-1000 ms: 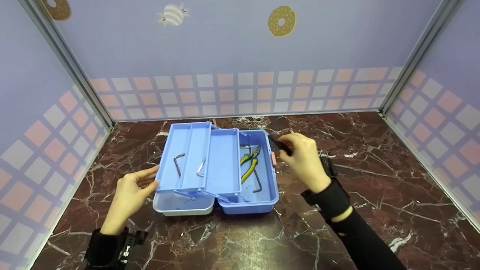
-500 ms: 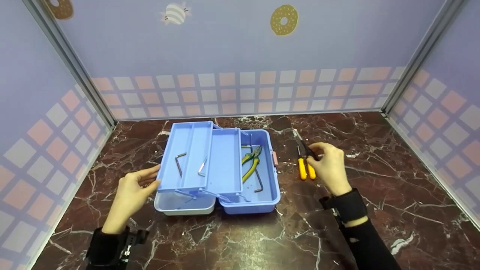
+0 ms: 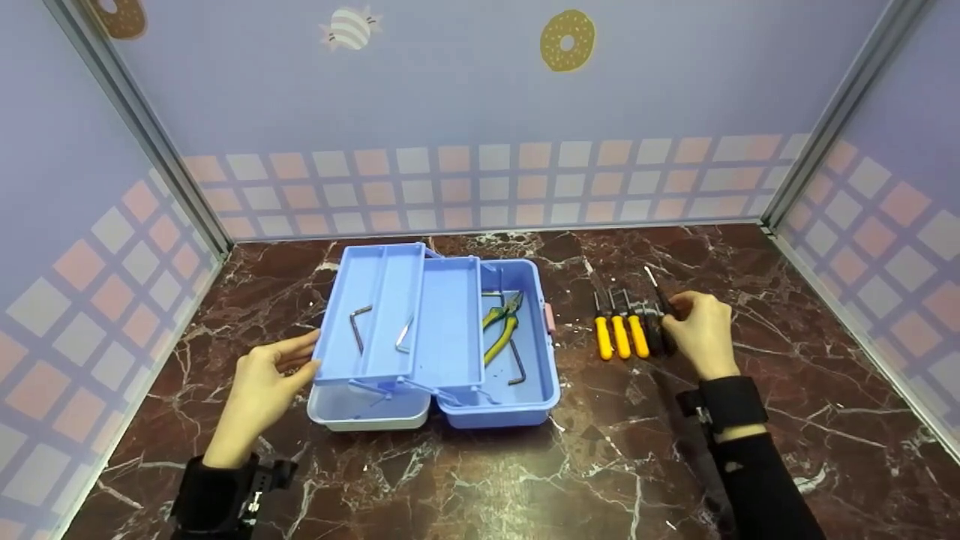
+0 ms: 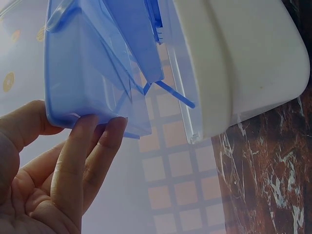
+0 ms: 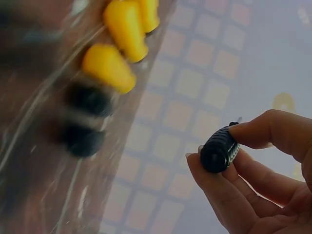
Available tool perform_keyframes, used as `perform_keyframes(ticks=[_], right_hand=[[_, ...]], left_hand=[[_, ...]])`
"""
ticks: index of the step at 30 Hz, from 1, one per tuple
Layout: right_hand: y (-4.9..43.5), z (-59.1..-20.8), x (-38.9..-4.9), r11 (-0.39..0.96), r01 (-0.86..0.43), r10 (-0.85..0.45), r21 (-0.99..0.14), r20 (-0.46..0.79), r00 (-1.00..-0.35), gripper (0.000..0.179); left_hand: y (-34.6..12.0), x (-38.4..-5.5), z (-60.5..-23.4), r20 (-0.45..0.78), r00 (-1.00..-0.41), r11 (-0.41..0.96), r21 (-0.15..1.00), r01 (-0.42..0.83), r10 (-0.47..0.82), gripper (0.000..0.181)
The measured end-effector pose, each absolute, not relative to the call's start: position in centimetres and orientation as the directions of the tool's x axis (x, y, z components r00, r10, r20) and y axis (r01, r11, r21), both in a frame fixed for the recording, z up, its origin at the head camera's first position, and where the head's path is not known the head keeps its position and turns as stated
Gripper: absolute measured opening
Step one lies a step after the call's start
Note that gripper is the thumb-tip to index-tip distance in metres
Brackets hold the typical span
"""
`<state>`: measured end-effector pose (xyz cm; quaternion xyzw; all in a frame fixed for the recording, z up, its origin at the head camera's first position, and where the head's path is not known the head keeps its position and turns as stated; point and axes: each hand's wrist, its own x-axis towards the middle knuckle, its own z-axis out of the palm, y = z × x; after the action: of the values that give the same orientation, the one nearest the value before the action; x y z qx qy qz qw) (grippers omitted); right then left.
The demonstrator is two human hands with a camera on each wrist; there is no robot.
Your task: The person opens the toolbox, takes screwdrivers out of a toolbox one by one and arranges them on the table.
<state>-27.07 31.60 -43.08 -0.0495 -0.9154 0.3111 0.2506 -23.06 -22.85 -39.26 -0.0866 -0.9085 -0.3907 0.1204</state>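
A blue toolbox point(image 3: 553, 375) stands unfolded on the table, its stepped trays swung out to the left. My left hand point(image 3: 259, 390) holds the left edge of the top tray point(image 3: 397, 300), thumb and fingertips on its plastic in the left wrist view. Beyond the box's right side, my right hand point(image 3: 701, 330) pinches a screwdriver by its black handle point(image 5: 217, 153), blade toward the back wall. Left of that hand lie yellow-handled screwdrivers point(image 3: 620, 337) in a row, then black handles point(image 3: 652, 334) partly behind my fingers.
Green-and-yellow pliers point(image 3: 501, 341) and a dark hex key point(image 3: 517, 364) lie in the toolbox base. Two more hex keys point(image 3: 356, 330) rest in the top tray. A pink latch point(image 3: 549, 317) is on the right wall. Patterned panels point(image 3: 480, 187) enclose the marble-look table point(image 3: 525, 480).
My right hand has moved right from the toolbox's edge with the black-handled screwdriver, uncovering the row of screwdrivers. My left hand has stayed at the tray.
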Motion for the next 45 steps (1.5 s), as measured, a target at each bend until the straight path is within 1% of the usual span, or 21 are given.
perform_keyframes(ticks=[6,13,26,30,36,41,45], right_hand=[[33.2,-44.0,-27.4,0.806,-0.016,0.268,-0.592,0.389,-0.881,0.028],[34.4,-44.7,-27.7,0.807,0.06,0.303,-0.587,0.325,-0.896,0.029],[35.7,-45.9,-29.1,0.85,0.128,0.258,-0.511,0.193,-0.947,0.028],[35.9,-45.9,-29.4,0.865,0.127,0.242,-0.486,0.182,-0.953,0.024],[36.1,-46.0,-29.8,0.884,0.108,0.222,-0.454,0.206,-0.953,0.01],[36.1,-45.9,-29.9,0.886,0.115,0.221,-0.449,0.19,-0.956,0.012],[35.9,-45.8,-30.0,0.891,0.148,0.237,-0.428,0.163,-0.958,0.018]], left_hand=[[-22.9,-23.0,-39.2,0.295,-0.954,0.675,0.691,0.258,0.062,0.039],[-23.0,-23.0,-39.3,0.277,-0.959,0.678,0.694,0.244,0.062,0.039],[-22.9,-22.9,-39.2,0.287,-0.956,0.679,0.69,0.251,0.062,0.039],[-22.9,-22.9,-39.2,0.286,-0.956,0.671,0.697,0.253,0.063,0.039],[-22.8,-23.0,-39.3,0.284,-0.956,0.675,0.693,0.253,0.067,0.039],[-22.8,-23.0,-39.2,0.284,-0.956,0.673,0.695,0.254,0.068,0.039],[-22.9,-23.0,-39.2,0.276,-0.959,0.668,0.701,0.249,0.067,0.039]])
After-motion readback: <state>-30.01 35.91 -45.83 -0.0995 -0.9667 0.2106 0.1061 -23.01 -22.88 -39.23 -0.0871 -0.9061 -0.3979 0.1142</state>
